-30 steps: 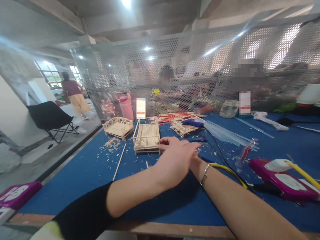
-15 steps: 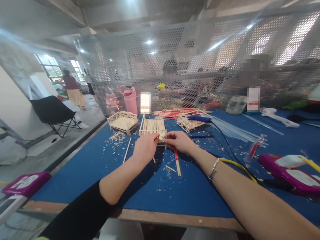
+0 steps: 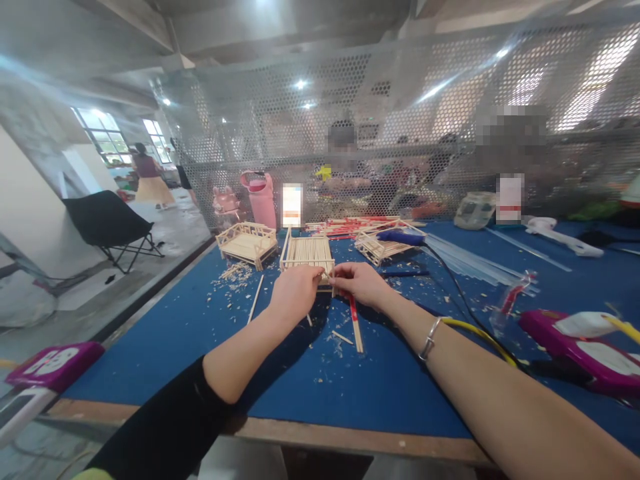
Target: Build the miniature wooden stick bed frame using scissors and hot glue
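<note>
A small bed-like model made of wooden sticks (image 3: 307,250) stands on the blue table ahead of me, with a slatted top and thin rails. At its front right corner, the fingers of my left hand (image 3: 296,293) are pinched together over the front rail; a thin pale piece seems to show at their tips. Facing it, my right hand (image 3: 361,283) has thumb and fingers closed at the corner post of the model. The fingertips of both hands nearly meet, and they hide part of that corner. Red-ended chopsticks (image 3: 356,327) lie just below my right hand.
Similar stick models stand left (image 3: 247,243) and right (image 3: 387,243). A blue glue gun (image 3: 400,237) rests on the right one, its cord trailing. Clear glue sticks (image 3: 460,257), a purple power strip (image 3: 565,347), a pink bottle (image 3: 261,203) and a perforated screen (image 3: 300,133) surround the workspace.
Both hands stay at the same corner with almost no movement. The view shifts slightly, and a person in the left background has moved a little to the right.
</note>
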{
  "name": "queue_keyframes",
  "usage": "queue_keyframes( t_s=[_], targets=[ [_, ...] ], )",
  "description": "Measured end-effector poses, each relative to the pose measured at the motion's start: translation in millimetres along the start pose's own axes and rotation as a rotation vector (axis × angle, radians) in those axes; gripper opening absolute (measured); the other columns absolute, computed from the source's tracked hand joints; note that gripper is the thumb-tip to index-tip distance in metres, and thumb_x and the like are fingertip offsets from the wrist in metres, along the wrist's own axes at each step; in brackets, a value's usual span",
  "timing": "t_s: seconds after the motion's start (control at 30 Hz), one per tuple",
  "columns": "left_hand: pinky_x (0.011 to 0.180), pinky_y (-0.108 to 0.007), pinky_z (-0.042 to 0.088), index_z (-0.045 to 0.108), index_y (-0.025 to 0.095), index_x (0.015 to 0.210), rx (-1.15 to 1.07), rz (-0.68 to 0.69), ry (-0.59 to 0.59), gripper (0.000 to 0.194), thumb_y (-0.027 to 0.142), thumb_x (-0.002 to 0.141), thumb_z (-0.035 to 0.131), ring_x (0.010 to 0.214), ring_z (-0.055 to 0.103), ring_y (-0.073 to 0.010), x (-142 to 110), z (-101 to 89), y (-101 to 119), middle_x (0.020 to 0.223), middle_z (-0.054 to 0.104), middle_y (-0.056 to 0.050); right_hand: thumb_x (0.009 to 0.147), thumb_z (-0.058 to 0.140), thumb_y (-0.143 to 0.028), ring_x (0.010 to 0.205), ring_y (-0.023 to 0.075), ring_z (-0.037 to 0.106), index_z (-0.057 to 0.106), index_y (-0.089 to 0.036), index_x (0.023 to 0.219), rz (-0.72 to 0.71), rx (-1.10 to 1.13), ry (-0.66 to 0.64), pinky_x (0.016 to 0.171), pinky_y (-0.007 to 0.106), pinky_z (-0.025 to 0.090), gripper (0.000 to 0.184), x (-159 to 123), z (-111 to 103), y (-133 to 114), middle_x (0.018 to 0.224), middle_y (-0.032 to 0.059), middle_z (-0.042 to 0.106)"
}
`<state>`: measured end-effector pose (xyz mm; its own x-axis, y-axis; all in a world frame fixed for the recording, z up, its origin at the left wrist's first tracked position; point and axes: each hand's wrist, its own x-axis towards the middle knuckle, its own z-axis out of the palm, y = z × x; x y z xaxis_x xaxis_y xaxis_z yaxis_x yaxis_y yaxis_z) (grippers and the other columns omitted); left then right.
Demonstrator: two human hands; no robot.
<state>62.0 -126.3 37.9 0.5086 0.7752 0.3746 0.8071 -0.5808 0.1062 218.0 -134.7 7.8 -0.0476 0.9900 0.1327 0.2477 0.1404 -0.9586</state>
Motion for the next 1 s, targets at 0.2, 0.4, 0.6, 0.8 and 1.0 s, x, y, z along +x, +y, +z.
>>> queue_keyframes(
  t_s=[0.2, 0.4, 0.6, 0.8, 1.0],
  targets=[
    [0.077, -0.028, 0.046, 0.067, 0.022, 0.101, 0.017, 0.013, -0.004, 0.028, 0.021, 0.089, 0.042, 0.092, 0.063, -0.0198, -0.5, 0.4, -1.0, 0.098, 0.07, -0.005, 0.066, 0.063, -0.027, 0.039, 0.0066, 0.042, 0.057, -0.016, 0.069, 0.001, -0.004, 0.008, 0.044, 0.021, 0.034, 0.013, -0.5, 0.2, 0.6, 0.045, -0.0061, 0.05],
    [0.074, -0.027, 0.046, 0.067, 0.023, 0.1, 0.033, 0.015, 0.001, 0.027, 0.025, 0.09, 0.042, 0.091, 0.063, -0.0196, -1.2, 1.4, -0.3, 0.097, 0.07, -0.005, 0.067, 0.063, -0.027, 0.04, 0.007, 0.042, 0.06, -0.015, 0.072, 0.004, -0.016, 0.001, 0.044, 0.022, 0.035, 0.013, -0.8, -0.1, 0.5, 0.045, -0.0051, 0.05],
    [0.073, -0.027, 0.045, 0.067, 0.023, 0.099, 0.045, -0.01, 0.004, 0.027, 0.024, 0.09, 0.042, 0.088, 0.063, -0.0188, -1.5, 1.1, 1.3, 0.094, 0.07, -0.006, 0.067, 0.064, -0.027, 0.04, 0.007, 0.042, 0.06, -0.016, 0.071, 0.004, -0.024, -0.001, 0.044, 0.022, 0.035, 0.013, -0.1, -0.2, 0.5, 0.046, -0.005, 0.051],
    [0.075, -0.027, 0.045, 0.068, 0.024, 0.099, 0.028, -0.013, 0.013, 0.027, 0.024, 0.09, 0.043, 0.091, 0.063, -0.0186, 0.5, 2.0, 0.5, 0.096, 0.07, -0.005, 0.066, 0.064, -0.027, 0.04, 0.0068, 0.042, 0.061, -0.015, 0.073, 0.006, -0.039, 0.011, 0.043, 0.021, 0.035, 0.014, 0.5, -0.5, 0.4, 0.046, -0.0049, 0.052],
    [0.072, -0.026, 0.045, 0.069, 0.024, 0.097, 0.013, -0.037, 0.003, 0.027, 0.026, 0.09, 0.043, 0.087, 0.064, -0.0184, 2.8, 2.6, -0.7, 0.092, 0.071, -0.004, 0.065, 0.064, -0.027, 0.04, 0.007, 0.042, 0.065, -0.015, 0.075, 0.01, -0.061, 0.022, 0.043, 0.021, 0.034, 0.015, -0.5, -0.8, -1.2, 0.045, -0.0053, 0.05]
  ],
)
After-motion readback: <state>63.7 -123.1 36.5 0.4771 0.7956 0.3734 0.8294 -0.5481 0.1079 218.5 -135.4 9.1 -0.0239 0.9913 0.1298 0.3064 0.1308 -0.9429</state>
